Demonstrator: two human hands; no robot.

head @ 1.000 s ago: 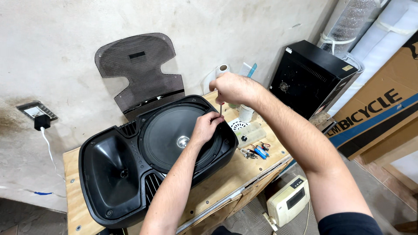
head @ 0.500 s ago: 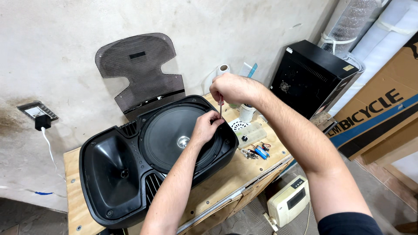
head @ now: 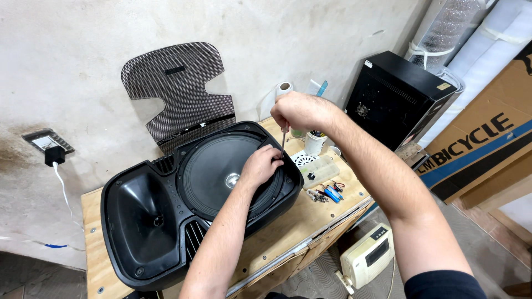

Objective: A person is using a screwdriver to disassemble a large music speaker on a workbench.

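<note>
Fingers of the right hand (head: 299, 111) clench a screwdriver (head: 283, 143), tip down at the speaker (head: 221, 177) rim. Left hand (head: 260, 165) pinches right beside that tip; grille (head: 177, 88) leans against the wall beyond, small parts box (head: 318, 171) just right.

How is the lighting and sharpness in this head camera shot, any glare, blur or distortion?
Head view: even, soft light, with only faint shadows under the arms; mild sheen on the black speaker cabinet, no harsh glare; the left hand and the right hand gripping the screwdriver look sharp, no motion blur; wide-angle lens bends the wooden workbench edge and stretches the forearms.
</note>
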